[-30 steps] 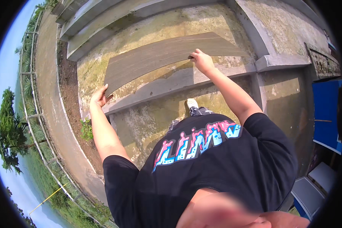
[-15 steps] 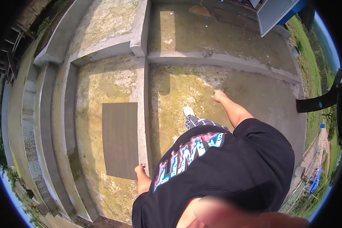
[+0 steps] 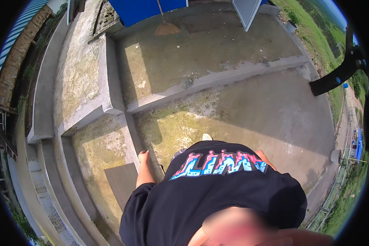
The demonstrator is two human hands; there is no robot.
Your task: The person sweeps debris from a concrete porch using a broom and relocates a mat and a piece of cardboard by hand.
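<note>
My left hand [image 3: 143, 155] hangs at my left side over the low concrete kerb [image 3: 132, 141], its fingers curled in and nothing visible in them. Below and left of it lies a flat dark grey rectangular mat [image 3: 121, 180] on the concrete floor, partly covered by my sleeve. My right hand is mostly hidden by my black printed shirt [image 3: 217, 192]; only a bit of the right arm or hand [image 3: 266, 160] shows past the shirt's edge, so its fingers cannot be made out. The tip of one pale shoe [image 3: 207, 137] shows ahead of my shirt.
A raised concrete step [image 3: 217, 88] runs across ahead. Beyond it a broom [image 3: 167, 28] leans by a blue wall [image 3: 147, 10], with a white-edged open panel [image 3: 247, 12] to the right. Concrete steps [image 3: 53, 180] line the left. A pale bucket [image 3: 335, 156] stands far right.
My body has moved forward and the view has turned, so the step and broom look nearer. The mat now sits lower, partly covered. My right hand has swung back behind the shirt; my left has come forward.
</note>
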